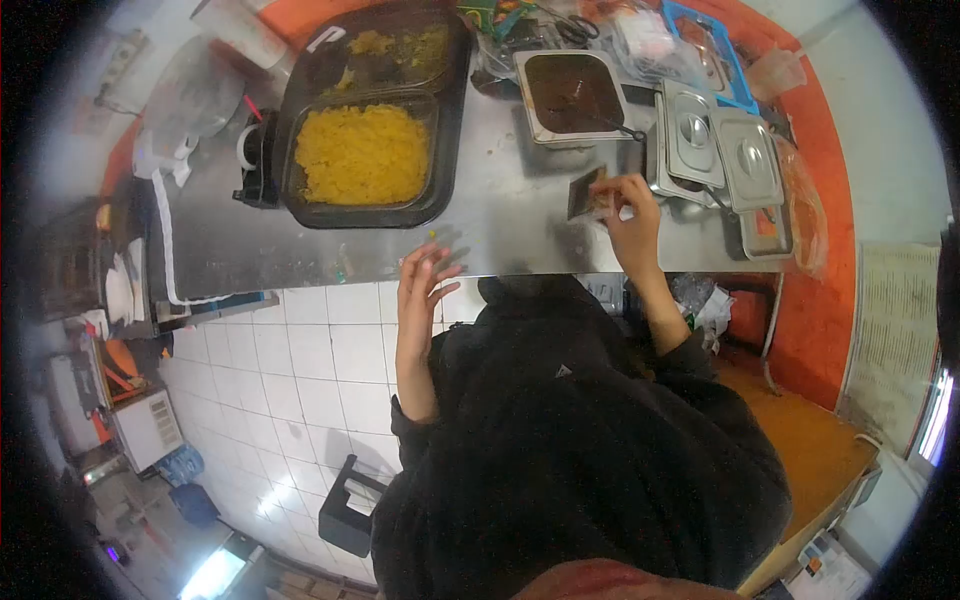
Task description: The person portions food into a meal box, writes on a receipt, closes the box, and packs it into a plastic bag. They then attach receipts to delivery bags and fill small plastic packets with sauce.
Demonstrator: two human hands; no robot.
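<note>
My right hand (pixel 632 220) is over the steel counter with its fingers pinched. It grips a small dark, flat, square-looking thing (pixel 581 197) with a pale brownish edge; its exact kind I cannot make out. Just beyond it stands a steel pan of dark brown sauce (pixel 570 95), a black handle resting over its rim. My left hand (pixel 420 285) hovers at the counter's front edge, fingers spread, holding nothing. Nearest to it is the large black tray (pixel 440 190) with a container of yellow mashed food (pixel 362 150).
Lidded steel pans (pixel 692 130) stand to the right, beside a blue basket (pixel 735 75). Scissors (pixel 577 30) and plastic bags lie at the back. A black device (pixel 258 160) is left of the tray. On the tiled floor is a black stool (pixel 348 515).
</note>
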